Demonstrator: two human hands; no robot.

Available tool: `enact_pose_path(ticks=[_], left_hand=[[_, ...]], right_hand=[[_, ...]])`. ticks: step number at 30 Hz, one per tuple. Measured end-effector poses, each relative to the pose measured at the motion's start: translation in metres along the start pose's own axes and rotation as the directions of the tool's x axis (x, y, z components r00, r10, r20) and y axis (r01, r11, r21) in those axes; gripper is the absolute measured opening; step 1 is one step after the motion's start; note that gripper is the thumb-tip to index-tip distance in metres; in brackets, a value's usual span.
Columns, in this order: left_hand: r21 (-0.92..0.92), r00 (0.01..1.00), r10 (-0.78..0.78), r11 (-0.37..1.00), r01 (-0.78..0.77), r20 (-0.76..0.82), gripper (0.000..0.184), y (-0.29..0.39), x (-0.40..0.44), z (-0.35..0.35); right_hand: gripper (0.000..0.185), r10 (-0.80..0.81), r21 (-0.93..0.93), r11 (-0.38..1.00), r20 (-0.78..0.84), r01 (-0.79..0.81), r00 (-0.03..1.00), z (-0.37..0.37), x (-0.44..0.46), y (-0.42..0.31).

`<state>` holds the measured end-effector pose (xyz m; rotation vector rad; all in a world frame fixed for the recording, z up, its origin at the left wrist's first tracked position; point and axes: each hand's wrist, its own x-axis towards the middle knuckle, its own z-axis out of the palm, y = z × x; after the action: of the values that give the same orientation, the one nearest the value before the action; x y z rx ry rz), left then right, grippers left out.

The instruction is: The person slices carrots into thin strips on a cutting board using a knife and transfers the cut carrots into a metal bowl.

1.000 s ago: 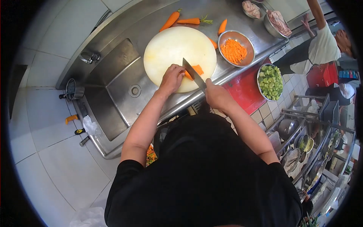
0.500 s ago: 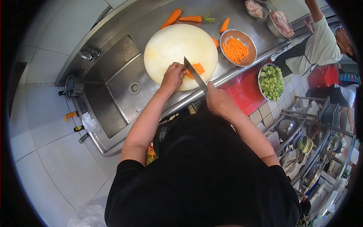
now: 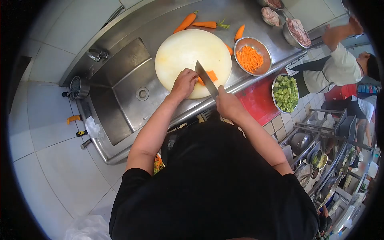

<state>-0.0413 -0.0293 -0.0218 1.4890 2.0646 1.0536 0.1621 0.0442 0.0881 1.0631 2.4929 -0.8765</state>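
My right hand (image 3: 231, 106) is closed round the handle of a knife (image 3: 206, 79), whose blade points up and left across the white round cutting board (image 3: 188, 48). The fingers of my left hand (image 3: 185, 83) are curled down on a piece of carrot (image 3: 201, 80), mostly hidden by hand and blade. Thin orange carrot slices (image 3: 212, 75) lie just right of the blade. Right of the board stands a metal bowl (image 3: 267, 60) of carrot strips (image 3: 249, 59). Whole carrots (image 3: 186, 22) lie behind the board.
A steel sink (image 3: 128, 88) is to the left. A bowl of chopped green vegetable (image 3: 286, 94) stands beyond the counter edge, near a red surface (image 3: 256, 100). Bowls of raw meat (image 3: 298, 32) sit at the far right. A co-worker (image 3: 340, 66) stands close by.
The view has shifted slightly. My hands and the knife stay close together at the carrot. At the right, the co-worker's arm has come lower.
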Motion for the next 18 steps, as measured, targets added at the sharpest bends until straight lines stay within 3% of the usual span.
enact_pose_path(ticks=[6, 12, 14, 18], left_hand=[[-0.013, 0.999, -0.030, 0.999, 0.030, -0.009, 0.018, 0.000, -0.001, 0.003], [0.007, 1.000, -0.025, 1.000, 0.026, -0.011, 0.018, 0.000, -0.003, 0.003], [0.006, 0.999, -0.027, 1.000, 0.028, -0.026, 0.018, 0.003, -0.003, 0.002], [0.010, 0.999, -0.005, 1.000, 0.005, -0.035, 0.017, 0.004, -0.005, 0.002]], right_hand=[[0.017, -0.009, 0.047, 0.999, -0.061, 0.012, 0.998, -0.008, -0.022, -0.009], [0.016, -0.021, -0.035, 0.999, -0.021, 0.020, 1.000, -0.004, -0.017, -0.008], [0.017, 0.047, -0.081, 0.996, 0.045, -0.043, 0.998, -0.007, -0.013, -0.013], [0.017, 0.005, -0.031, 1.000, 0.036, -0.004, 0.999, 0.015, 0.003, 0.001]])
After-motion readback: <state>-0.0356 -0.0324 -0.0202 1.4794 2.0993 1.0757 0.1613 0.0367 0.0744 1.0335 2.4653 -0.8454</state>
